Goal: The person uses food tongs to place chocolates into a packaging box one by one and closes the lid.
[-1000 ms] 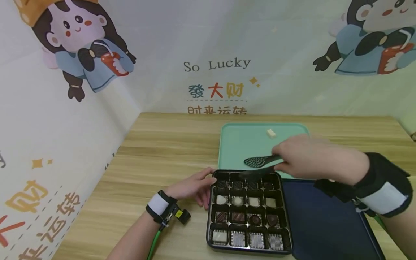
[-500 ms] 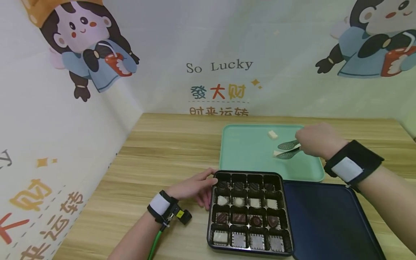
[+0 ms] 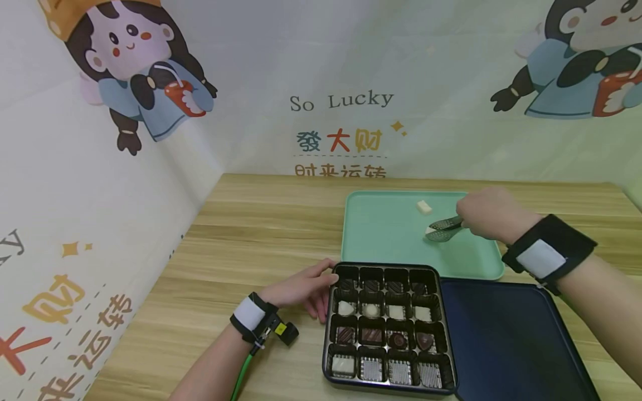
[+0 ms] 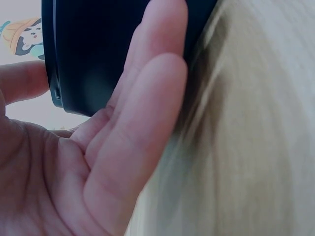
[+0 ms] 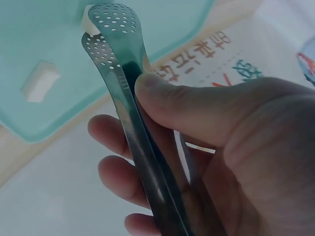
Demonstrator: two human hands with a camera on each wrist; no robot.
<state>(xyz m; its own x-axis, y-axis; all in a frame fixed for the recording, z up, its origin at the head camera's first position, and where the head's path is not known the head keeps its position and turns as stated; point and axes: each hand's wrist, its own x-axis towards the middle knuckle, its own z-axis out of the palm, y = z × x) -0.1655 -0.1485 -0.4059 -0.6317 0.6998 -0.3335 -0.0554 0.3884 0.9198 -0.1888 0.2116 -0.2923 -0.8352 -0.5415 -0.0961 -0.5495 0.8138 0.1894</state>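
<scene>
Perforated tongs (image 5: pixel 118 29): shifted from over chocolate box (image 3: pixel 388 387) to mint tray (image 3: pixel 383 228); tips drawn together on white chocolate piece (image 5: pixel 89 20), just left of grip. Right hand (image 3: pixel 494 214): grasping tongs. Second white piece (image 3: pixel 424 207): left of grip, on tray. Left hand (image 3: pixel 297 287): fingers against box's side.

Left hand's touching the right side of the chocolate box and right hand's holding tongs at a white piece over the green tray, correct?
Wrong side: the left hand touches the left side of the chocolate box, as the head view shows. The right hand does hold tongs at a white piece over the green tray.
</scene>
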